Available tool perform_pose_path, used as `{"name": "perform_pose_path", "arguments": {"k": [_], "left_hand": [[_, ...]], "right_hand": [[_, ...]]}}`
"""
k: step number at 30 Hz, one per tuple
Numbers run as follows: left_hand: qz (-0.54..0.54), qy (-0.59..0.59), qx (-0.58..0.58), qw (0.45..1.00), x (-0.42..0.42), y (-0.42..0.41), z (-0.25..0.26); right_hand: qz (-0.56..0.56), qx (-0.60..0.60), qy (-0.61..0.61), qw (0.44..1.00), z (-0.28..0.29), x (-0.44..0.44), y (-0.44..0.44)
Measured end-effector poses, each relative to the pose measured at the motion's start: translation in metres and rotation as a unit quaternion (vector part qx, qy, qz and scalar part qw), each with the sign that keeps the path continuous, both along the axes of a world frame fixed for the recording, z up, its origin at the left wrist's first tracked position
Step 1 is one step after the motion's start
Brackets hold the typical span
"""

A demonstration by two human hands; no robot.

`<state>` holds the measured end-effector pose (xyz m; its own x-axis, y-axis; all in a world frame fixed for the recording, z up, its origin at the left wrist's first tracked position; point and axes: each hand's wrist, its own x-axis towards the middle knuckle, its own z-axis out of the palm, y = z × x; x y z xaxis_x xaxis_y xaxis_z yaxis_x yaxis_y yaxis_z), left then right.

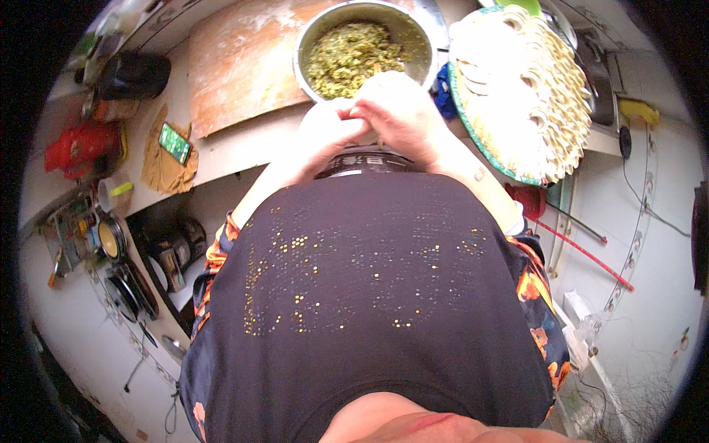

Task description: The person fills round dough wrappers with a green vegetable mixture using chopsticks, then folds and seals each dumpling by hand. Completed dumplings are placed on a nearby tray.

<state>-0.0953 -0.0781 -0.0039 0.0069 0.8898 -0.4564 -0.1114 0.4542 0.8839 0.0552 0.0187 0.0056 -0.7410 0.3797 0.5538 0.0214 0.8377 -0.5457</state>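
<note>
My left hand point(329, 132) and my right hand point(397, 113) meet in front of my chest, fingers curled and thumbs close together. Glare and the fingers hide whatever may lie between them. Just beyond is a metal bowl point(302, 63) of chopped green filling point(354, 55). A thin wooden stick point(378, 67) shows at the bowl's near side, partly behind my right hand. To the right, a round tray with a green rim point(477, 145) carries rows of pale folded dumplings point(559, 111), with several flat dough pieces point(473, 75) at its left side.
A floured wooden board point(243, 72) lies left of the bowl, overhanging the counter edge. Farther left, a phone point(175, 144) rests on a brown cloth point(152, 160), near a red bag point(83, 148). Blue material point(443, 94) sits between bowl and tray. A red pole point(581, 256) leans at lower right.
</note>
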Motion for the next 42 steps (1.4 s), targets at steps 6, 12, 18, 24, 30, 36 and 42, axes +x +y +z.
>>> {"name": "perform_pose_path", "arguments": {"k": [6,12,18,24,30,36,42], "left_hand": [[0.003,0.017,-0.006,1.0,0.003,0.005,-0.005],[0.019,-0.079,0.026,0.996,0.008,0.006,0.011],[0.013,-0.042,-0.004,0.999,0.011,0.008,0.009],[-0.007,-0.11,0.03,0.993,0.012,0.009,0.005],[0.016,-0.118,0.03,0.992,0.017,0.012,0.011],[-0.032,-0.133,0.014,0.991,0.019,0.011,0.007],[-0.022,-0.14,0.059,0.988,0.016,0.012,0.006]], "right_hand": [[-0.014,-0.006,0.021,1.0,0.005,0.002,-0.001],[-0.05,0.011,0.048,0.998,-0.007,0.006,0.004],[-0.047,-0.004,0.069,0.996,-0.001,0.008,-0.001],[-0.049,-0.005,0.042,0.998,-0.005,0.016,0.0],[-0.083,-0.015,0.079,0.993,-0.002,0.02,0.001],[-0.051,0.005,0.036,0.998,0.0,0.023,-0.001],[-0.088,-0.021,0.073,0.993,-0.001,0.024,0.001]]}}
